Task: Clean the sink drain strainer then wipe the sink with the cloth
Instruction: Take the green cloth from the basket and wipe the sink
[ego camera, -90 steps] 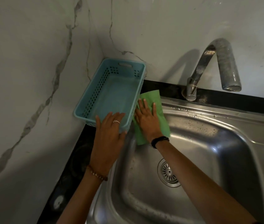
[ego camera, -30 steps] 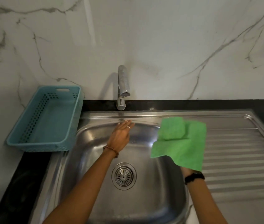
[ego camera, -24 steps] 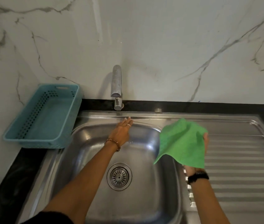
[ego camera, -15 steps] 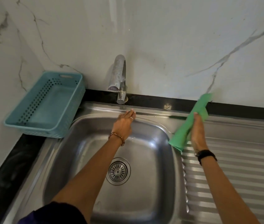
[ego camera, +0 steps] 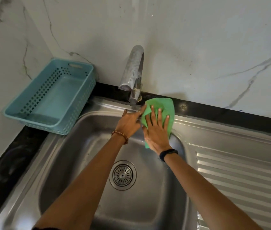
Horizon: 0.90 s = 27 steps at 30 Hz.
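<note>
Wiping the back rim of the sink. The right hand (ego camera: pixel 156 130) is pressing the green microfibre cloth (ego camera: pixel 164 107) flat against the rear ledge of the stainless-steel sink (ego camera: pixel 85 163), just right of the base of the chrome swan-neck tap (ego camera: pixel 134 72); its fingers are lying straight and spread on the fabric, not curled round it. The left hand (ego camera: pixel 129 122) is resting beside it on the same ledge, fingers extended and relaxed, its fingertips touching or nearly touching the cloth's left edge; it is grasping nothing. The cloth is lying bunched rather than fully spread, with its lower corner hanging over the lip into the basin. The round slotted metal drain strainer (ego camera: pixel 122 175) is sitting seated in the drain opening at the basin floor, well apart from both hands, and is looking free of visible debris, so the strainer step is judged to be complete and the wiping step to be under way.

Points of risk, as judgement: because the cloth is being held only by flat pressure, a quick stroke is likely to leave it behind or fold it further, reducing contact. The tap base is standing close to the fingertips, so a leftward pass is risking a knock against it. The ribbed steel draining board (ego camera: pixel 239 176) and basin walls are appearing untreated and could be skipped. The pale blue perforated plastic basket (ego camera: pixel 48 100) is sitting on the black counter edge (ego camera: pixel 15 155) at left.
</note>
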{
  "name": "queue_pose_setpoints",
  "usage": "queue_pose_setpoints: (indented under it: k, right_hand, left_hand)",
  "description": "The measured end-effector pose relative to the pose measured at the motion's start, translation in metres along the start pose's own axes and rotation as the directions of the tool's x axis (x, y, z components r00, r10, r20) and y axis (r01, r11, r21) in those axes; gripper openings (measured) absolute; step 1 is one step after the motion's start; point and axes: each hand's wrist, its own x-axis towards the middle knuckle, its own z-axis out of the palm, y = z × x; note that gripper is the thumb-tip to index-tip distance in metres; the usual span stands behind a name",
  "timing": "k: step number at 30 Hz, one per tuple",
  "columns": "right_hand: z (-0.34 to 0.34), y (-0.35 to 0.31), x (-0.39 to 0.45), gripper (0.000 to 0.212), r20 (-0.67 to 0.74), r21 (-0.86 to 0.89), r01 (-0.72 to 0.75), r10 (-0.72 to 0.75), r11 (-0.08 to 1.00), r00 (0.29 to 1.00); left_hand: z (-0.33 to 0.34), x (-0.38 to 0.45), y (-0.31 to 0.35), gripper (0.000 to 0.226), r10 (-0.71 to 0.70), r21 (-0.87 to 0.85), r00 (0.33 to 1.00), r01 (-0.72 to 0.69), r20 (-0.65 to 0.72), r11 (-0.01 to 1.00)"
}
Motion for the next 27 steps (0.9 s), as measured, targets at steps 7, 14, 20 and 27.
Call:
queue_pose_setpoints:
  k: [7, 14, 20, 27]
  right_hand:
    - [-0.013, 0.027, -0.013, 0.053, 0.045, -0.083, 0.129, -0.125, 0.988, 0.991]
    - [-0.037, 0.096, -0.066, 0.049, 0.052, 0.080, -0.219, 0.215, 0.972, 0.975]
    - [-0.052, 0.143, -0.094, 0.049, 0.059, 0.151, -0.535, 0.533, 0.831, 0.844]
    - [-0.035, 0.085, -0.064, 0.054, 0.049, 0.167, -0.540, 0.540, 0.825, 0.840]
  left_hand:
    - [-0.010, -0.008, 0.024, 0.073, -0.176, -0.131, 0.984, 0.172, -0.019, 0.976]
    - [-0.006, -0.014, 0.038, 0.055, -0.175, 0.125, 0.984, 0.169, 0.038, 0.978]
    - [-0.002, -0.014, 0.042, 0.060, -0.131, 0.220, 0.989, 0.111, 0.075, 0.969]
    - [-0.001, -0.007, 0.031, 0.060, -0.107, 0.250, 0.991, 0.086, 0.075, 0.964]
